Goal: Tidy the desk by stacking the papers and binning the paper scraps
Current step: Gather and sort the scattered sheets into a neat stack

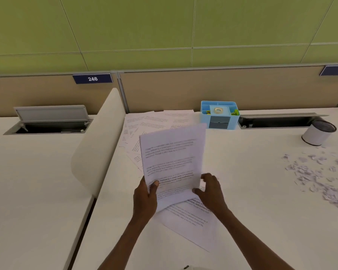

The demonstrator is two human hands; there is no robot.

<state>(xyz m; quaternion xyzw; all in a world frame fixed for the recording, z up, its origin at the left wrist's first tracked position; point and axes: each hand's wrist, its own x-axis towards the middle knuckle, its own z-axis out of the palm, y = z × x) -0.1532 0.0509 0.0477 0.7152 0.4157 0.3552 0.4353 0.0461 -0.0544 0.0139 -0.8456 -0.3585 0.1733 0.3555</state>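
My left hand grips the lower left edge of a bundle of printed papers, thumb on the front, holding it upright above the desk. My right hand holds the bundle's lower right edge with curled fingers. One printed sheet lies flat on the desk under the bundle. More printed sheets are spread loosely at the back left, by the divider. A scatter of small torn paper scraps covers the desk at the right. A small white bin with a dark mesh inside stands behind the scraps.
A light blue desk organiser with a tape roll stands at the back centre. A curved white divider separates this desk from the one at the left. An open cable tray runs along the back edge.
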